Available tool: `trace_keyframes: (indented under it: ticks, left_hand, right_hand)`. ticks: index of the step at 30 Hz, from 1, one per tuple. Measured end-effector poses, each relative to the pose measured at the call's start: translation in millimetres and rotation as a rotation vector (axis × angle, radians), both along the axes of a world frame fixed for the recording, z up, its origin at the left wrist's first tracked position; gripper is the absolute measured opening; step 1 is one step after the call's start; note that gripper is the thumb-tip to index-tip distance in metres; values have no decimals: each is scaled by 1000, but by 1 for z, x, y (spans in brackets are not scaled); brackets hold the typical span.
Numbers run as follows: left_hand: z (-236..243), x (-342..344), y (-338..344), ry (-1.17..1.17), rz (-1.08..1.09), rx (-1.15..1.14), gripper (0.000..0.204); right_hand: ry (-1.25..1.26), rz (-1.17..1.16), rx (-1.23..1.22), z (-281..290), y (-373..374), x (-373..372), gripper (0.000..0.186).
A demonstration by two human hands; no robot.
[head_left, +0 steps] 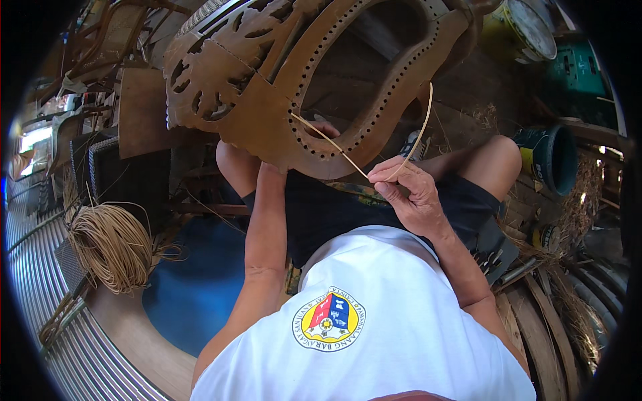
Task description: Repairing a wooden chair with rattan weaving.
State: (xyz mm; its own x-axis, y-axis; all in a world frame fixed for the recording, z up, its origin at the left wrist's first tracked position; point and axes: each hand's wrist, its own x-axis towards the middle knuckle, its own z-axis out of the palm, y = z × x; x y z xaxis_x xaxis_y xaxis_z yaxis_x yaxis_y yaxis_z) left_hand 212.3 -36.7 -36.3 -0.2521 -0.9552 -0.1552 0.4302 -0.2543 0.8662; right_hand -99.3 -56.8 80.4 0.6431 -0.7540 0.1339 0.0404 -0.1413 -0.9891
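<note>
A carved brown wooden chair frame (264, 123), with a row of small holes around its oval opening, rests tilted over my lap. From a hole at the opening's lower left runs a thin pale cane strip (319, 134), which crosses the near rim to my right hand (413, 194). The fingertips there are pinched on the strip, and its free end curves upward past them. My left hand (326, 129) reaches beneath the frame; only a bit of it shows through the opening, its fingers mostly hidden by the wood.
A coil of cane (114, 247) stands on the left near corrugated metal sheeting (73, 347). Below it is a blue surface (194, 287). At right are a dark bucket (555, 157), a green crate (578, 80), a yellow container (515, 33) and wooden planks (542, 327).
</note>
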Motion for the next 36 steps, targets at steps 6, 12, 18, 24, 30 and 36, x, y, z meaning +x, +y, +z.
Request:
trace_keyframes:
  ticks: [6, 12, 18, 24, 30, 36]
  left_hand:
    - [-9, 3, 1, 41, 3, -41, 88]
    - [5, -3, -7, -188, -25, 145, 83]
    - [21, -3, 1, 11, 43, -6, 82]
    - [22, -2, 8, 93, 119, -52, 90]
    - [26, -9, -4, 75, -49, -26, 79]
    - [25, -13, -16, -174, -81, 52, 45]
  right_hand:
    - [-25, 6, -33, -1, -2, 1, 8]
    - [-24, -3, -31, -1, -4, 0, 8]
    - [-16, 0, -13, -1, -6, -1, 8]
    - [-16, -7, -17, 1, -8, 0, 8]
    - [-8, 0, -1, -1, -7, 0, 8]
    - [-26, -9, -9, 0, -7, -2, 10]
